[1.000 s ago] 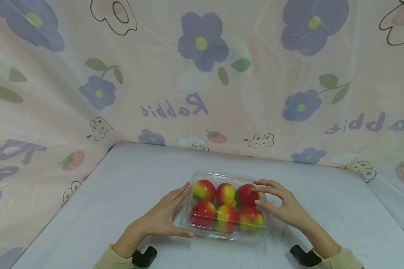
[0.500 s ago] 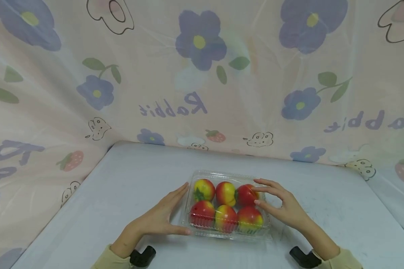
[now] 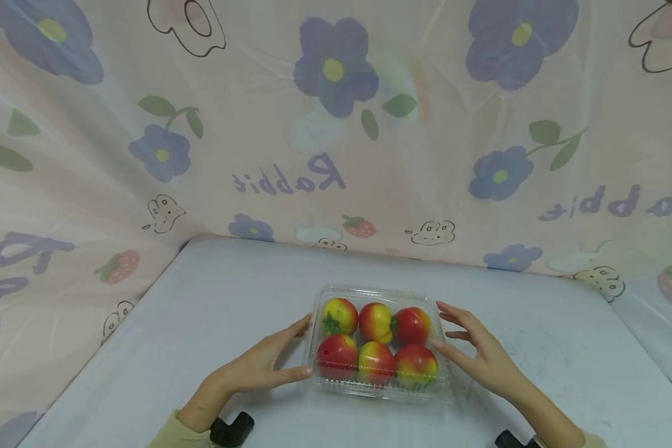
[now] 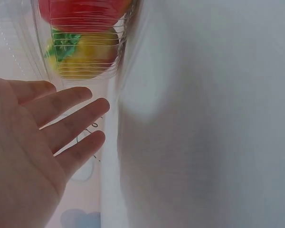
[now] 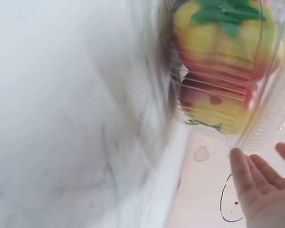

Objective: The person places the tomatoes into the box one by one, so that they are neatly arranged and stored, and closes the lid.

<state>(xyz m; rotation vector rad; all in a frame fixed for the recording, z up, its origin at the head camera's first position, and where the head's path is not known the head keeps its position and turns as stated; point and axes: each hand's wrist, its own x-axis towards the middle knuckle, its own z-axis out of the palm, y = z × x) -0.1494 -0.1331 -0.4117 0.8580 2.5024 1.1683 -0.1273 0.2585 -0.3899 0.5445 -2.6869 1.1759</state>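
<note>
A clear plastic clamshell box (image 3: 369,391) sits closed on the white table, holding several red-and-yellow fruits (image 3: 376,363) in two rows. Green leaves show on some of them. My left hand (image 3: 257,367) is at the box's left side, fingers extended and thumb apart; in the left wrist view the palm and straight fingers (image 4: 76,121) are near the box wall. On the opposite side, my right hand (image 3: 478,354) has its fingers spread beside the right edge. Its fingertips (image 5: 236,159) come close to the box corner in the right wrist view; whether they touch cannot be told.
The white table (image 3: 229,280) stretches around the box. Behind it and at the sides hangs a pale curtain (image 3: 414,168) with flower and rabbit prints. Black wrist mounts (image 3: 233,429) show below the hands.
My right hand has drawn back to the right, off the top of the box to its edge. The left hand has shifted slightly left. The box stays in place.
</note>
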